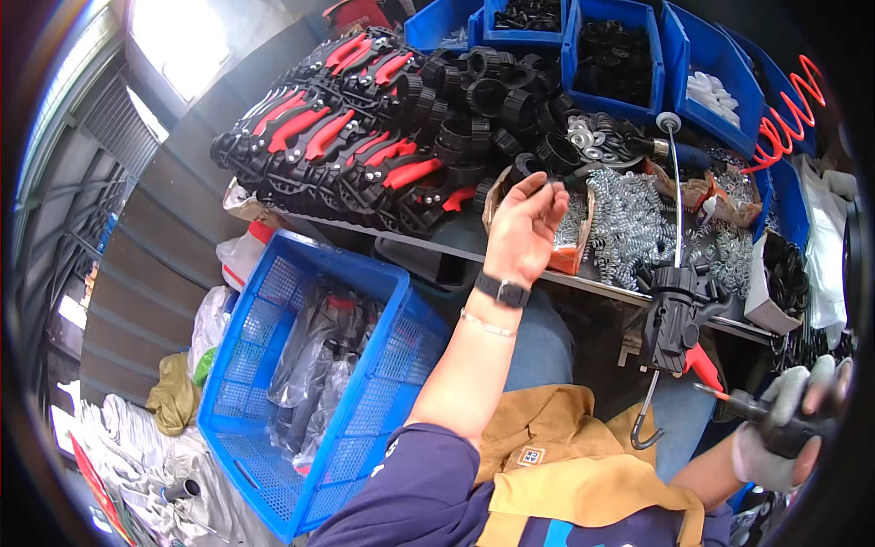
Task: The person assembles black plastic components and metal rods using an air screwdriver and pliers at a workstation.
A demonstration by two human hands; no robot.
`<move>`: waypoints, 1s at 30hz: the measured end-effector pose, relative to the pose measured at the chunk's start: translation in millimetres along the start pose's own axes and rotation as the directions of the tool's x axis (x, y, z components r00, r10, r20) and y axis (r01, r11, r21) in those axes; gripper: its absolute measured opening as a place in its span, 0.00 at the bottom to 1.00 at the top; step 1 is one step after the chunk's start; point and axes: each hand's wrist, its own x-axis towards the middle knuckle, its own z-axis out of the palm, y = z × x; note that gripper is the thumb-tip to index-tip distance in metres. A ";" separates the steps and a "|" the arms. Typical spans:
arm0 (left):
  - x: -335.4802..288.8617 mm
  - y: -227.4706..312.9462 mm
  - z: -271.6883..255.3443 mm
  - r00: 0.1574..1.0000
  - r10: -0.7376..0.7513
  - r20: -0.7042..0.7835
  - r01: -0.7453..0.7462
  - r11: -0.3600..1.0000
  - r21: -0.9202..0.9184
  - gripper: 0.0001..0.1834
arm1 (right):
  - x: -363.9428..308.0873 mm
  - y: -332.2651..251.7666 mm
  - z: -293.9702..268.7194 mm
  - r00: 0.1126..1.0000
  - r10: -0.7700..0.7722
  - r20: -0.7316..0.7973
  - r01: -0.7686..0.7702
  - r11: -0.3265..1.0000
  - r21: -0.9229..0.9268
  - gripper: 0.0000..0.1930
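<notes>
My bare left hand (pixel 529 228), with a watch at its wrist, is over the bench's front edge. Its fingers are curled together, and a small dark thing I cannot make out shows at the fingertips. In my gloved right hand (pixel 791 415), at the far right, is a black power screwdriver (pixel 743 403), its bit pointing left. Between the hands a caulking gun (pixel 670 319) rests upright at the bench edge. It has a black body, a red trigger, and a long metal rod with a hook below and a disc on top. Neither hand touches it.
Rows of black-and-red gun handles (pixel 314 132) and black rings (pixel 488 96) cover the bench's left half. Springs (pixel 629 228) and washers (pixel 597 137) lie nearer. Blue bins (pixel 615 11) line the back. A red coiled hose (pixel 775 137) hangs right. A blue crate (pixel 342 258) stands left.
</notes>
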 end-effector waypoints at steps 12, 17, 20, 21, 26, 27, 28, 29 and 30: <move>-162.9 -88.4 -14.9 0.786 -0.604 0.132 0.617 0.780 -0.104 0.14 | -23.6 44.0 28.9 0.801 0.269 0.535 -0.247 0.962 -0.114 0.39; -165.0 -92.2 -8.7 0.778 -0.620 0.106 0.628 0.761 -0.162 0.15 | -32.9 49.6 26.6 0.820 0.204 0.535 -0.150 0.978 -0.142 0.42; -167.2 -92.0 -0.8 0.799 -0.598 0.061 0.601 0.795 -0.086 0.16 | -33.7 45.5 24.3 0.833 0.214 0.510 -0.162 0.976 -0.146 0.41; -167.8 -96.1 0.0 0.798 -0.599 0.060 0.602 0.794 -0.085 0.16 | -33.9 44.1 23.8 0.837 0.218 0.502 -0.166 0.975 -0.146 0.41; -174.5 -106.6 -2.8 0.908 -0.410 0.080 0.388 0.898 0.207 0.19 | -37.1 42.5 24.2 0.850 0.232 0.473 -0.194 0.972 -0.129 0.40; -172.3 -104.4 -1.1 0.911 -0.406 0.078 0.384 0.900 0.208 0.19 | -37.6 43.2 26.1 0.874 0.238 0.425 -0.204 0.971 -0.125 0.40; -168.3 -100.1 -1.5 0.925 -0.379 0.014 0.375 0.918 0.130 0.20 | -41.0 45.5 25.8 0.895 0.248 0.371 -0.221 0.969 -0.113 0.39; -160.8 -96.4 1.5 0.929 -0.370 -0.030 0.371 0.928 0.041 0.22 | -37.8 44.6 26.6 0.894 0.246 0.374 -0.214 0.969 -0.124 0.39; -145.1 -92.8 -24.2 0.944 -0.293 -0.153 0.311 0.943 0.114 0.19 | -33.4 44.4 27.7 0.921 0.270 0.279 -0.237 0.960 -0.148 0.37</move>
